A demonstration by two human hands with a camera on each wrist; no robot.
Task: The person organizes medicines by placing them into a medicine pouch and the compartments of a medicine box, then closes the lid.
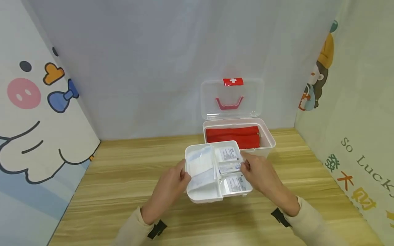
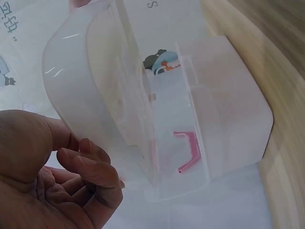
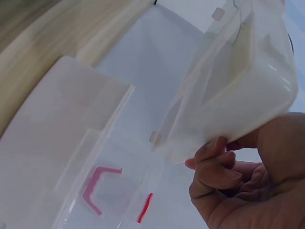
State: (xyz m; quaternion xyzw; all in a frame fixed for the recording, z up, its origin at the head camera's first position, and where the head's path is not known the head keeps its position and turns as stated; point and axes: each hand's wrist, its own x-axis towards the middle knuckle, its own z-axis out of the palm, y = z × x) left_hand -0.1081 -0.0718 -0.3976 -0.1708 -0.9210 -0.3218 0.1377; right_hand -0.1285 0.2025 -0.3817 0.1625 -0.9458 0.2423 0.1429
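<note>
Between both hands a white compartment tray (image 1: 205, 197) is held up off the table, in front of the first-aid box. My left hand (image 1: 168, 186) pinches its left rim, and my right hand (image 1: 261, 172) pinches the right rim. In the tray's larger section lie flat white packets (image 1: 200, 167); printed sachets (image 1: 235, 183) fill the smaller sections on the right. Both wrist views show the tray's underside, with thumb and curled fingers at the edge. Behind stands the first-aid box (image 1: 270, 136), its clear lid (image 1: 212, 102) raised, with a red pouch (image 1: 232, 135) inside.
The box lid carries a pink handle (image 1: 229, 106) and a red label with a white cross (image 1: 233, 82). Everything stands over a wood-grain table (image 1: 129, 171). A pale curtain (image 1: 147, 68) rises at the back, with printed cartoon panels at left and right.
</note>
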